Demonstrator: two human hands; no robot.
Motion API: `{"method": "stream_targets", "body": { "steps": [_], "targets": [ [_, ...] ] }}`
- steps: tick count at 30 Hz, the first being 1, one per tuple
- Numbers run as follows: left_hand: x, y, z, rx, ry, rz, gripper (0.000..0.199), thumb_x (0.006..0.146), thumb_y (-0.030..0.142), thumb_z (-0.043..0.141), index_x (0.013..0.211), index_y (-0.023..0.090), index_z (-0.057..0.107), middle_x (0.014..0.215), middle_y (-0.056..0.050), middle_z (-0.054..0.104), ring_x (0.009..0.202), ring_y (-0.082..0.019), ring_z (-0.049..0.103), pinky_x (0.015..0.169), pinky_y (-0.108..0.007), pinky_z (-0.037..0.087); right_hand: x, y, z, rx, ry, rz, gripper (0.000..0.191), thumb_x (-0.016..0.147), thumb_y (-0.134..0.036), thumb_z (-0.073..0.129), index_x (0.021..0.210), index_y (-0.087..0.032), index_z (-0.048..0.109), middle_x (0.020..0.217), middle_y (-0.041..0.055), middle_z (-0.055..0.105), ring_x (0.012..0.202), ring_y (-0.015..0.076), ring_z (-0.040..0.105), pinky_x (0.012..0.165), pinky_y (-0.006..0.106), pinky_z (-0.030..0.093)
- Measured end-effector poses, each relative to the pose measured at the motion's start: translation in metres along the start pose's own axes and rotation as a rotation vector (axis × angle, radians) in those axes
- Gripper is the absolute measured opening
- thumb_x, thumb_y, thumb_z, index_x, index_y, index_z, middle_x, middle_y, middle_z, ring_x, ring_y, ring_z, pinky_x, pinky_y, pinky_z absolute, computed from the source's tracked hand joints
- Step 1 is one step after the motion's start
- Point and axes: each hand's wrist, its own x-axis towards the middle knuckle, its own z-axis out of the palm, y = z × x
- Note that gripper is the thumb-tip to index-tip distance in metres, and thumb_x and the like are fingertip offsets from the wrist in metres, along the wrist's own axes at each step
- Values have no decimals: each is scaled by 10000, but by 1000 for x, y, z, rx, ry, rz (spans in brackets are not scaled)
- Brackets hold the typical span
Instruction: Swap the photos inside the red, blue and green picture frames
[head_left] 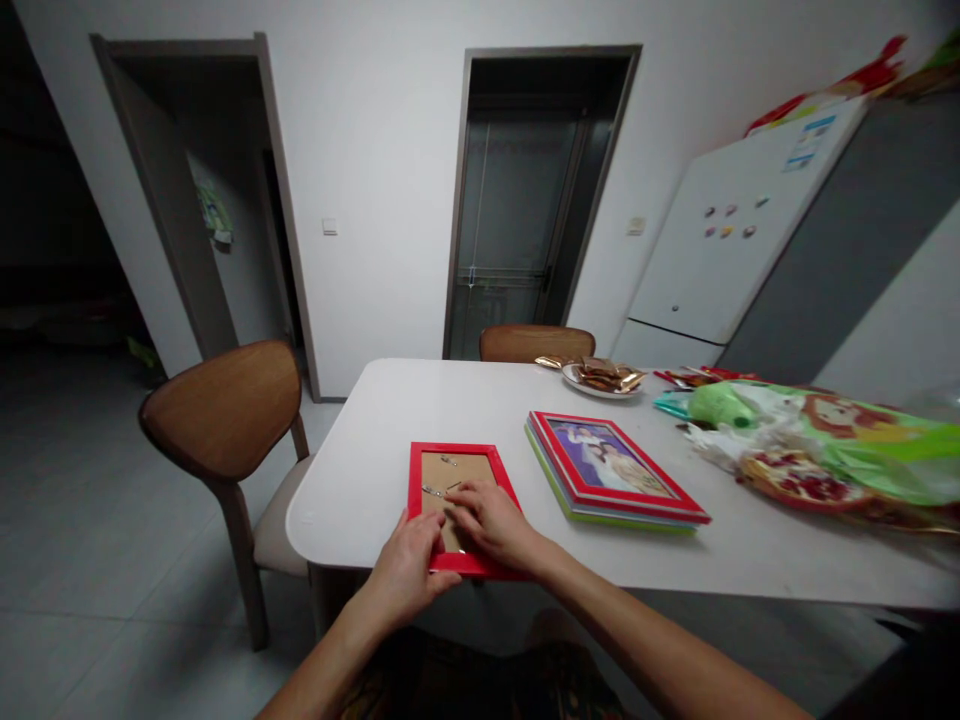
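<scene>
A red picture frame (416, 483) lies face down at the table's front edge, its brown backing board (435, 470) and small metal fittings showing. My left hand (411, 562) grips the frame's lower left corner, with the thumb along the bottom rim. Over the backing, my right hand (487, 522) has its fingers bent and pressed together near a metal fitting; whatever they may pinch is too small to make out. To the right sits a stack of frames, with a red one (611, 460) holding a picture on top and a green one (564, 500) at the bottom.
On the white table (420, 395) are a plate (600, 392) of wrapped snacks, a green plastic bag (870, 440) and an opened pomegranate (806, 480). Wooden chairs stand at the left (225, 410) and behind (536, 343). A fridge (720, 240) is at the back right.
</scene>
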Motion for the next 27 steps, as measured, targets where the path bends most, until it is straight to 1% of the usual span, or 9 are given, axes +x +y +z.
{"method": "stream_targets", "body": {
  "steps": [3, 6, 9, 12, 16, 18, 21, 24, 27],
  "targets": [
    [-1, 1, -1, 0, -6, 1, 525, 588, 229, 677, 1068, 170, 472, 826, -19, 563, 790, -187, 511, 760, -329, 407, 30, -1, 12, -15, -14, 62, 256, 792, -271, 424, 877, -193, 653, 836, 67, 617, 796, 153, 523, 714, 247, 358],
    [-1, 0, -1, -2, -3, -5, 573, 586, 232, 681, 1101, 149, 445, 833, -24, 562, 824, -194, 505, 811, -345, 380, 49, -3, 21, -43, -27, 128, 206, 752, -228, 467, 745, -172, 665, 727, 58, 631, 704, 144, 531, 662, 234, 354],
    [0, 0, -1, -3, -4, -7, 469, 585, 233, 680, 1007, 164, 487, 835, -21, 557, 834, -202, 500, 814, -355, 371, 55, -3, 29, -49, -35, 135, 195, 736, -216, 477, 693, -158, 659, 693, 56, 629, 679, 138, 523, 651, 229, 351],
    [0, 1, -2, -5, -11, -5, 319, 581, 237, 679, 848, 178, 515, 835, -18, 551, 798, -196, 499, 750, -331, 392, 54, -3, 33, -46, -42, 108, 197, 731, -214, 482, 662, -148, 655, 723, 60, 627, 713, 136, 520, 674, 223, 351],
    [-1, 4, -4, -12, -2, -13, 389, 578, 237, 683, 920, 171, 510, 866, -30, 559, 811, -198, 503, 754, -328, 398, 54, -1, 31, -32, -56, 92, 198, 728, -228, 491, 669, -146, 661, 704, 51, 630, 684, 126, 530, 647, 212, 361],
    [-1, 3, -4, -9, 1, -17, 416, 572, 244, 690, 943, 166, 515, 896, -43, 564, 849, -210, 503, 782, -340, 394, 55, 3, 28, 6, -37, 150, 194, 732, -250, 491, 733, -163, 664, 725, 34, 642, 671, 115, 541, 622, 196, 366],
    [-2, 2, -4, 7, -5, -27, 440, 572, 262, 693, 964, 162, 522, 933, -56, 567, 899, -224, 499, 825, -359, 381, 59, 16, 23, 41, 24, 315, 223, 751, -251, 464, 835, -163, 651, 775, 40, 655, 667, 110, 560, 605, 191, 371],
    [-3, 3, -4, 22, -21, -48, 568, 575, 266, 690, 1082, 144, 464, 969, -72, 567, 940, -230, 495, 861, -372, 364, 68, 30, 24, 12, 47, 428, 240, 760, -273, 447, 817, -159, 650, 763, 61, 657, 666, 130, 570, 596, 212, 374],
    [-3, 6, -4, 36, -48, -56, 545, 583, 255, 682, 1073, 143, 470, 1002, -84, 567, 1003, -244, 478, 913, -403, 317, 79, 38, 28, -23, 53, 521, 219, 733, -299, 479, 792, -170, 646, 779, 77, 653, 716, 164, 576, 602, 237, 375]
  ]
}}
